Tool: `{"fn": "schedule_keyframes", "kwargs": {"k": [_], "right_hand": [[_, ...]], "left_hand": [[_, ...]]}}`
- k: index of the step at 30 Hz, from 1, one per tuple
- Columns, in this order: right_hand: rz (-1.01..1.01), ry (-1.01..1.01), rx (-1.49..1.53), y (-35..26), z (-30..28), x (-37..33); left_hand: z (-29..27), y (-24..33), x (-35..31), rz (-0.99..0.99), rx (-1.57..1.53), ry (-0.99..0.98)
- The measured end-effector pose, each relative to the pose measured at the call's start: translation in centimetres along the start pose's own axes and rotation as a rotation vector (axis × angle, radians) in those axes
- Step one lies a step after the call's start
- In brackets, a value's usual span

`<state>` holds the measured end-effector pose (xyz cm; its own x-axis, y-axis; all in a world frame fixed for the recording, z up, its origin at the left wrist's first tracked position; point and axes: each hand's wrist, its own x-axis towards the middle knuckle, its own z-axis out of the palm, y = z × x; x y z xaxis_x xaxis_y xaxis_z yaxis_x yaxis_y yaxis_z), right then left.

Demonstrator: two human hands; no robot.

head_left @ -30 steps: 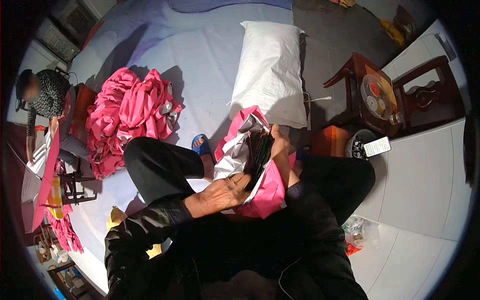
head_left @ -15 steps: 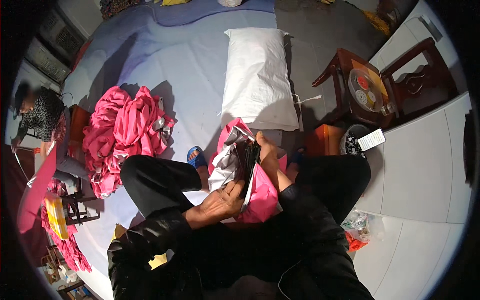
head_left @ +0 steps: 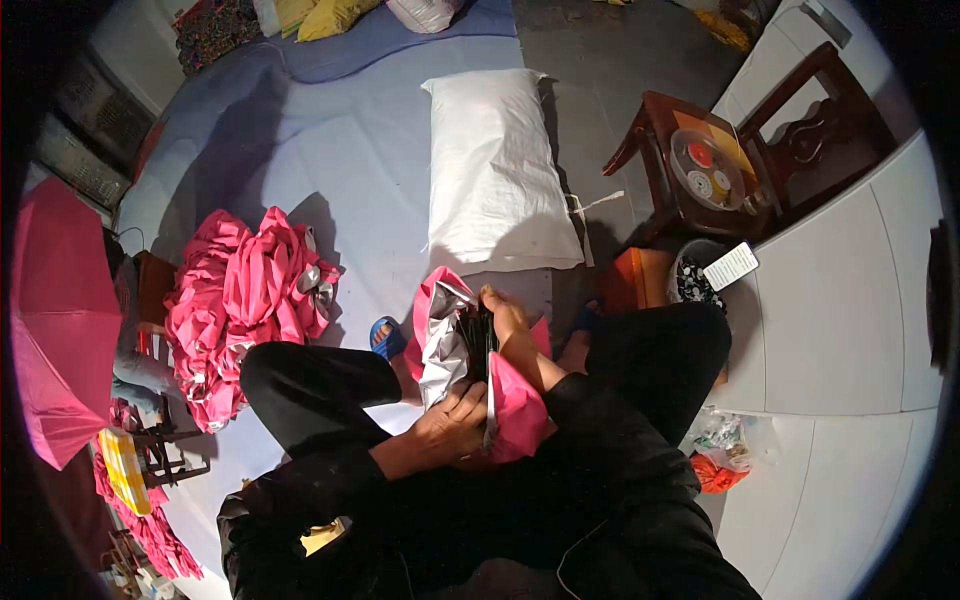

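Note:
A partly folded pink umbrella (head_left: 518, 420) with a silver inner side rests between my knees, its dark ribs (head_left: 477, 340) bunched in the gap of the cloth. My left hand (head_left: 452, 425) is closed at the near end of the ribs, fingers curled on the cloth edge. On the far right side, my right hand (head_left: 508, 328) grips the umbrella along the ribs, thumb pointing away from me. The cloth hides part of both hands' fingers.
A heap of pink and silver umbrella cloth (head_left: 245, 300) lies to the left. Ahead is a stuffed white sack (head_left: 495, 170). At the right stand a wooden chair (head_left: 650, 150) holding a round tray and a bin (head_left: 690, 285). Far left, an opened pink umbrella (head_left: 65, 320) partly hides a co-worker.
At the left, the co-worker's pink umbrella has spread open and now covers their upper body. My view has shifted slightly; both my hands keep their hold on the umbrella.

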<state>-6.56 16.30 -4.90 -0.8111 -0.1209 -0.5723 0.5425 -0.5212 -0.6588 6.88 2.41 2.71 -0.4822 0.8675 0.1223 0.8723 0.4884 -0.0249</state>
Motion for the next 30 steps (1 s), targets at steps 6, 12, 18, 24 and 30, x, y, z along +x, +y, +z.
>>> {"fn": "schedule_keyframes", "kwargs": {"k": [6,12,18,24,30], "right_hand": [[-0.181,-0.066,-0.168,1.7,-2.9,2.9],[-0.344,-0.037,-0.362,2.8,-3.0,4.4],[-0.326,0.014,-0.365,4.0,-3.8,5.3],[-0.181,-0.121,-0.296,2.2,-2.4,2.2],[-0.240,-0.142,-0.488,3.3,-3.5,4.0]], "left_hand": [[-0.2,-0.1,1.4,0.098,0.057,0.007],[-0.5,0.0,1.4,0.137,0.108,-0.006],[-2.1,0.2,2.1,0.145,0.073,-0.121],[-1.7,0.0,2.2,0.210,0.158,-0.080],[-1.1,0.0,3.0,0.260,0.044,-0.016]]}}
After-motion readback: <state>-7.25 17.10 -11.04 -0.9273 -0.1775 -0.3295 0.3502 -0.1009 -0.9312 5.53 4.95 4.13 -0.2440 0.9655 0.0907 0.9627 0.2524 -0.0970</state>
